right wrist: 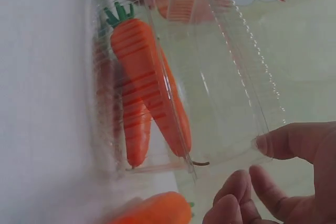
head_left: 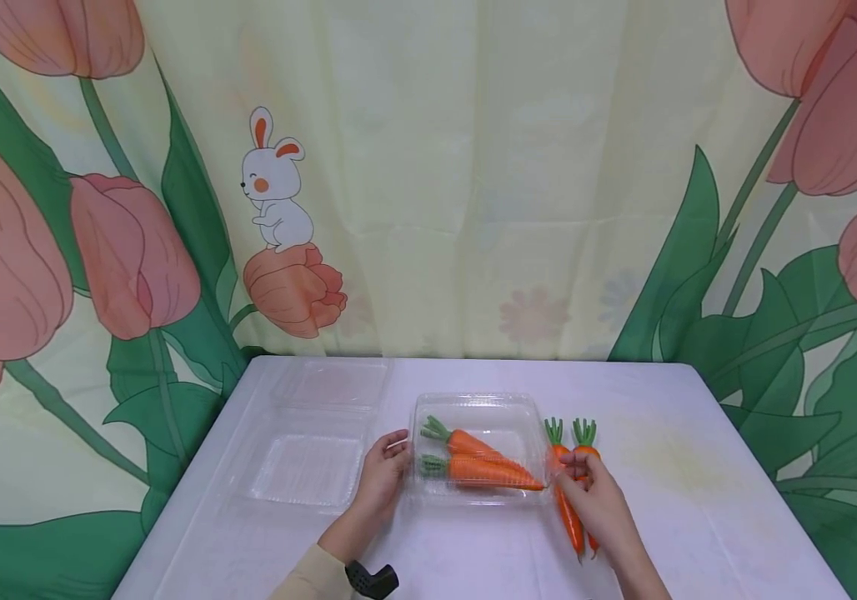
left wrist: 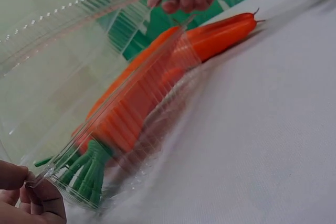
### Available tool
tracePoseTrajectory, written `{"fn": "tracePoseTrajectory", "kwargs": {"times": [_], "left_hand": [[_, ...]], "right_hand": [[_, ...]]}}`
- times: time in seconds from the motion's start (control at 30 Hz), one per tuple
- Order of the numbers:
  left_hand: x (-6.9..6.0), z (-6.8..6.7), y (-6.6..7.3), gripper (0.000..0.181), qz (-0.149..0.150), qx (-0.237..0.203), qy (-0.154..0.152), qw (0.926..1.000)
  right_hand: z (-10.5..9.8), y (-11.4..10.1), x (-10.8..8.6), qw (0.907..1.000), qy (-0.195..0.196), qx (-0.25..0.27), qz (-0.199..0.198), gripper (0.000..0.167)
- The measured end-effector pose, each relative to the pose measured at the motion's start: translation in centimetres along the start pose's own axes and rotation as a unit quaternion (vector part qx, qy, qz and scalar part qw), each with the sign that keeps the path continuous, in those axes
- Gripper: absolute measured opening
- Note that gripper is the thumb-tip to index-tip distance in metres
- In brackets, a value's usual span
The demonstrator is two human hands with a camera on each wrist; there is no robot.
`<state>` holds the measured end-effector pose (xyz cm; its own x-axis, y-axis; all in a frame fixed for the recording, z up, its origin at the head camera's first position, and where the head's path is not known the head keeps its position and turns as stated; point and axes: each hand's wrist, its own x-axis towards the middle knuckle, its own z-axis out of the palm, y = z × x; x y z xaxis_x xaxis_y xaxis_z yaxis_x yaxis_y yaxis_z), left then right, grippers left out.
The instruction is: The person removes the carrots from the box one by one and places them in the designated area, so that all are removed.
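Note:
A clear plastic container (head_left: 507,419) with its lid raised partway (right wrist: 226,93) holds two orange carrots (head_left: 484,473) with green tops, their tips toward the right. At its left side, my left hand (head_left: 385,477) pinches the rim between thumb and finger, as the left wrist view shows (left wrist: 34,198). My right hand (head_left: 599,500) is at the right side, fingertips on the lid's corner and the lower fingers curled (right wrist: 286,177). Two more carrots (head_left: 569,521) lie under and beside the right hand, partly hidden by it.
A second clear container (head_left: 304,471) lies open and flat to the left on the white-covered table (head_left: 473,558). Behind the table hangs a curtain (head_left: 428,208) printed with tulips and a rabbit. A black band is round the left wrist.

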<state>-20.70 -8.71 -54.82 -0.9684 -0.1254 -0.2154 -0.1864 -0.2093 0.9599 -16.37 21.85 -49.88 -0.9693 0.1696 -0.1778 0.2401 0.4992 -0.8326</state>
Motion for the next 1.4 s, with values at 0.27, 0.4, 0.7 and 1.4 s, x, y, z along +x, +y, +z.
{"fn": "tracePoseTrajectory", "kwargs": {"times": [0.27, 0.4, 0.7, 1.4], "left_hand": [[0.0, 0.1, 0.1, 0.044, -0.02, -0.034, -0.005, 0.9992], [0.2, 0.1, 0.0, 0.046, -0.02, -0.038, -0.003, 0.9991], [0.0, -0.1, -0.1, 0.046, -0.028, -0.021, -0.006, 0.9994], [-0.3, -0.2, 0.1, 0.045, -0.037, -0.008, -0.004, 0.9993]], "right_hand": [[-0.2, -1.8, 0.1, 0.9985, 0.011, 0.052, -0.005, 0.036], [-0.4, -2.5, 0.3, 0.9981, 0.02, 0.059, -0.006, 0.036], [-0.9, -4.0, 1.2, 0.997, 0.029, 0.063, -0.033, 0.054], [-1.3, -7.5, 4.8, 0.9885, 0.031, 0.103, -0.106, 0.062]]}}
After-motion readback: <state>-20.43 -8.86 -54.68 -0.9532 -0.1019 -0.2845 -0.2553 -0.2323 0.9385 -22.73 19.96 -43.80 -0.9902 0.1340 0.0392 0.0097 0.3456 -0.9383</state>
